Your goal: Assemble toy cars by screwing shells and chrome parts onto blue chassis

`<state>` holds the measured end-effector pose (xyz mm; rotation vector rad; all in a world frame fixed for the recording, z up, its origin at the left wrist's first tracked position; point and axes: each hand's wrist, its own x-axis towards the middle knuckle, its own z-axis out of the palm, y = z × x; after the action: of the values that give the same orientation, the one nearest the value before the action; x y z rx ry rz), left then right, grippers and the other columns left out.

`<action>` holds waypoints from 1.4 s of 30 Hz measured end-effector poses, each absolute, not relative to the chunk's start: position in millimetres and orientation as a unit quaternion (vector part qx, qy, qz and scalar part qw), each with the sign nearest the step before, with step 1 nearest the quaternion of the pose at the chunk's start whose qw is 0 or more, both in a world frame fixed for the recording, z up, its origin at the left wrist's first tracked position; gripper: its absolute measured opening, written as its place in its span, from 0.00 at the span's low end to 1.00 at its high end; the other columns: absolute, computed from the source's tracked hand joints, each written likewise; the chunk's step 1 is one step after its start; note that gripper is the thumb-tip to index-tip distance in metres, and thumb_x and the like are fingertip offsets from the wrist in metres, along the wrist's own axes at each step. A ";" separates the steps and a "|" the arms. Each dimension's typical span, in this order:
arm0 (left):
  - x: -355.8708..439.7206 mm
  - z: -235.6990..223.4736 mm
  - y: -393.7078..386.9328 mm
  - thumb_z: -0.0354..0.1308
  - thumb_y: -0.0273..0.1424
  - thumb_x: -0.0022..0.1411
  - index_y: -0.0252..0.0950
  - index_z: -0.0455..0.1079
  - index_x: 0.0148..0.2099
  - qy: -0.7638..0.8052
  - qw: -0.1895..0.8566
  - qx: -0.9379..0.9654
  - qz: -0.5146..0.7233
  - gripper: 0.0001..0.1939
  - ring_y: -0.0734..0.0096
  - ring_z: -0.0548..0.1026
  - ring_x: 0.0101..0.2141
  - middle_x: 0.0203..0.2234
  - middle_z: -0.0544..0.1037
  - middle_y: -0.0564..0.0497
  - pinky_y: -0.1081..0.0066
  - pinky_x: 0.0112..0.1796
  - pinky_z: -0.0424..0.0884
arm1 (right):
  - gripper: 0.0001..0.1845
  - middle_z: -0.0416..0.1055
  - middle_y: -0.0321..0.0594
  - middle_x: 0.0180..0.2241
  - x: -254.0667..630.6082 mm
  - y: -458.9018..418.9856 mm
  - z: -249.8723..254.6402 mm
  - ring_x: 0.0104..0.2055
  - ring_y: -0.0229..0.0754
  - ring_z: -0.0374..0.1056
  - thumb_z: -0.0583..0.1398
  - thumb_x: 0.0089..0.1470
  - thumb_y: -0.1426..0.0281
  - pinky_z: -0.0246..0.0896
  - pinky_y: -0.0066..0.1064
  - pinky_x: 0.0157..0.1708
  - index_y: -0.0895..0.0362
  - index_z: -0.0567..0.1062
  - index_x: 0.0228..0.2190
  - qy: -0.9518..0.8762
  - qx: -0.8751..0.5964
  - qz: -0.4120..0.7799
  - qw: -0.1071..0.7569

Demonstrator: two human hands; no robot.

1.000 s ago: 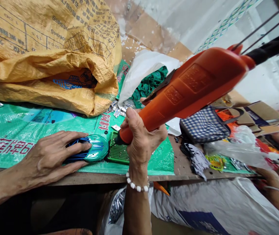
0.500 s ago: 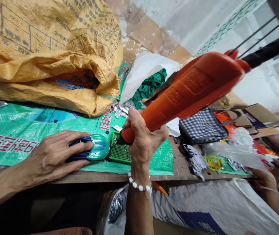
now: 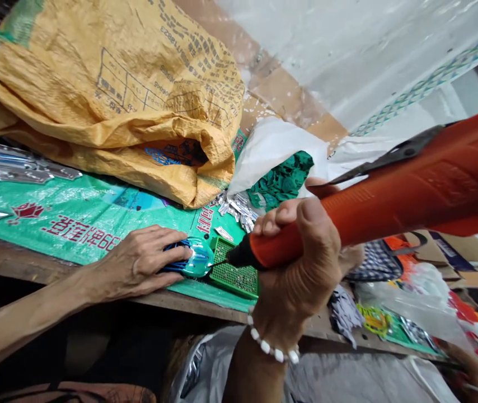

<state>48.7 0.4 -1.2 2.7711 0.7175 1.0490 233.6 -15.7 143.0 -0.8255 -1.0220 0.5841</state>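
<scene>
My left hand (image 3: pixel 146 260) is wrapped from above round a glossy teal plastic piece (image 3: pixel 199 258) with blue lattice-like parts, holding it against the green sheet; my fingers hide much of it. In my right hand (image 3: pixel 301 252) is a red-orange electric screwdriver (image 3: pixel 373 210), tilted with its thin bit pointing down and left. The bit's tip is at the near right end of the teal piece, by the left rim of a green mesh tray (image 3: pixel 239 288) that holds many small screws. Whether the tip carries a screw cannot be made out.
A large yellow woven sack (image 3: pixel 172 112) lies behind my left hand. A white bag (image 3: pixel 264 148) of dark green pieces (image 3: pixel 285 176) stands behind the tray, with silvery strips (image 3: pixel 239 210) beside it. At the far right another person's arm (image 3: pixel 469 364) shows.
The screwdriver has swung lower, its bit moving from over the tray to the end of the teal piece. My left hand keeps its hold. The view has shifted and tilted.
</scene>
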 end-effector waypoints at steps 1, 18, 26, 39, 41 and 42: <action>49.0 -0.8 0.3 0.56 0.36 0.71 0.38 0.70 0.55 0.235 0.044 0.909 0.341 0.13 0.54 0.78 0.49 0.53 0.78 0.41 0.57 0.47 0.75 | 0.07 0.68 0.27 0.19 230.1 -15.9 142.4 0.18 0.36 0.63 0.68 0.50 0.70 0.61 0.30 0.19 0.53 0.74 0.28 -0.471 -0.380 0.273 0.748; 49.2 1.0 -2.0 0.58 0.33 0.69 0.38 0.69 0.53 0.233 0.044 0.909 0.342 0.12 0.53 0.76 0.47 0.51 0.76 0.40 0.57 0.45 0.74 | 0.14 0.69 0.26 0.19 218.2 -9.4 129.6 0.17 0.33 0.63 0.69 0.50 0.71 0.62 0.27 0.18 0.56 0.77 0.41 -0.469 -0.397 0.278 0.738; 49.6 3.3 -1.8 0.58 0.33 0.69 0.38 0.69 0.55 0.232 0.036 0.912 0.336 0.13 0.54 0.76 0.46 0.50 0.75 0.41 0.58 0.44 0.74 | 0.14 0.70 0.25 0.20 217.2 -8.4 130.5 0.18 0.32 0.64 0.70 0.50 0.70 0.63 0.26 0.19 0.55 0.77 0.40 -0.473 -0.388 0.282 0.739; 48.6 6.9 -5.1 0.56 0.31 0.71 0.41 0.65 0.58 0.237 0.028 0.922 0.303 0.15 0.56 0.75 0.45 0.51 0.72 0.42 0.57 0.43 0.74 | 0.15 0.70 0.26 0.20 217.0 -5.7 132.0 0.17 0.33 0.64 0.70 0.50 0.68 0.62 0.27 0.18 0.56 0.77 0.40 -0.467 -0.384 0.274 0.748; 49.4 5.8 -4.0 0.55 0.33 0.71 0.41 0.65 0.58 0.238 0.023 0.921 0.307 0.15 0.57 0.75 0.44 0.50 0.73 0.43 0.58 0.42 0.75 | 0.13 0.70 0.27 0.20 217.3 -4.5 132.0 0.18 0.33 0.64 0.69 0.51 0.69 0.62 0.26 0.18 0.56 0.77 0.40 -0.467 -0.376 0.279 0.750; 49.9 5.1 -3.4 0.55 0.34 0.71 0.42 0.65 0.58 0.239 0.020 0.920 0.310 0.14 0.57 0.76 0.43 0.50 0.73 0.44 0.58 0.42 0.75 | 0.13 0.69 0.27 0.20 217.4 -4.0 131.9 0.18 0.33 0.64 0.69 0.51 0.69 0.62 0.26 0.18 0.55 0.77 0.39 -0.467 -0.375 0.279 0.751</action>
<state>49.9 -3.4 5.1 2.8541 0.7417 0.9613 217.4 -4.0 131.9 -0.8188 -1.0202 0.6093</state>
